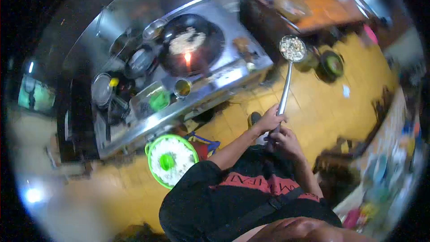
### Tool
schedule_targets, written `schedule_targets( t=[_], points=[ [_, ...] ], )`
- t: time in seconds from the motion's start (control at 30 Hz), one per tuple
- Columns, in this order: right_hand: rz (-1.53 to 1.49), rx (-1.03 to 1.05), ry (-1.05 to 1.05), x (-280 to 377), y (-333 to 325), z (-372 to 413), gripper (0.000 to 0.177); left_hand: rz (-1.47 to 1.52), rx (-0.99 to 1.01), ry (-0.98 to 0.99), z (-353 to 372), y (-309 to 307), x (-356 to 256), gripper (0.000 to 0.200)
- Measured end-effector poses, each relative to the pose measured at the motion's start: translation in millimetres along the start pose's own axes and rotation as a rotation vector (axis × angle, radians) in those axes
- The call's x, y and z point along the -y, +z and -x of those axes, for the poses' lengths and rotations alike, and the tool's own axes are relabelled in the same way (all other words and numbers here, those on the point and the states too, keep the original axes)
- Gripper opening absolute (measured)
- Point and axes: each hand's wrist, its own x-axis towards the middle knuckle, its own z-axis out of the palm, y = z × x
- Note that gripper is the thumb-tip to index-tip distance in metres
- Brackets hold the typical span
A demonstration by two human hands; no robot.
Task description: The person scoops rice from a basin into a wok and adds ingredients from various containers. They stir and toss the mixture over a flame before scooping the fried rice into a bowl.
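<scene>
One ladle [285, 90]. Two hands on it: left hand [268, 120], right hand [286, 142]. One black wok [210, 49]. Two metal bowls [154, 29] beside it. One small round pot [182, 88]. One green basket [148, 163], one green cup [166, 162] inside. One orange table [322, 4].

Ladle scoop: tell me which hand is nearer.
Left. The left hand grips the handle farther up toward the scoop; the right hand holds the handle's end behind it.
</scene>
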Motion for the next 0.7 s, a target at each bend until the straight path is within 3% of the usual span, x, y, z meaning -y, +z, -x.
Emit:
schedule_targets(
  t=[0.03, 0.1, 0.13, 0.17, 0.23, 0.3, 0.37, 0.43, 0.47, 0.5, 0.57, 0.63, 0.7],
  points=[
    [0.047, 0.083, 0.015, 19, 0, -36, 0.024, 0.025, -0.091, 0.02, -18, -21, -16, 0.031],
    [-0.32, 0.213, 0.017, 37, 1, -88, 0.019, -0.248, -0.308, 0.05, -27, -44, -55, 0.042],
    [-0.328, 0.225, -0.032, 54, 8, -116, 0.013, -0.114, -0.256, -0.175, -27, -64, -85, 0.047],
    [-0.301, 0.283, -0.023, 77, 11, -140, 0.013, -0.101, -0.317, -0.157, -31, -82, -87, 0.047],
    [0.001, 0.25, -0.046, 105, 30, -199, 0.013, -0.017, -0.481, 0.227, -36, -135, -57, 0.044],
    [0.196, 0.364, -0.112, 115, 51, -270, 0.02, -0.005, -0.671, 0.234, -13, -164, -65, 0.041],
    [0.611, 0.344, -0.357, 109, 92, -341, 0.023, 0.018, -0.835, 0.211, 17, -190, -62, 0.038],
    [1.127, 0.242, -0.779, 98, 120, -396, 0.026, 0.244, -0.92, -0.052, 34, -211, -52, 0.038],
    [1.302, 0.277, -0.671, 93, 129, -420, 0.039, 0.244, -0.929, -0.049, 39, -216, -49, 0.038],
    [1.426, 0.328, -0.746, 91, 129, -432, 0.052, 0.293, -0.973, -0.091, 43, -220, -43, 0.037],
    [1.58, 0.277, -0.554, 104, 132, -443, 0.054, 0.331, -1.012, -0.149, 56, -233, -26, 0.037],
    [1.531, 0.251, -0.509, 160, 128, -405, 0.046, 0.389, -0.995, -0.1, 56, -250, -12, 0.037],
    [1.454, 0.208, -0.452, 128, 121, -426, 0.042, 0.391, -0.987, -0.143, 56, -261, -2, 0.036]
  ],
)
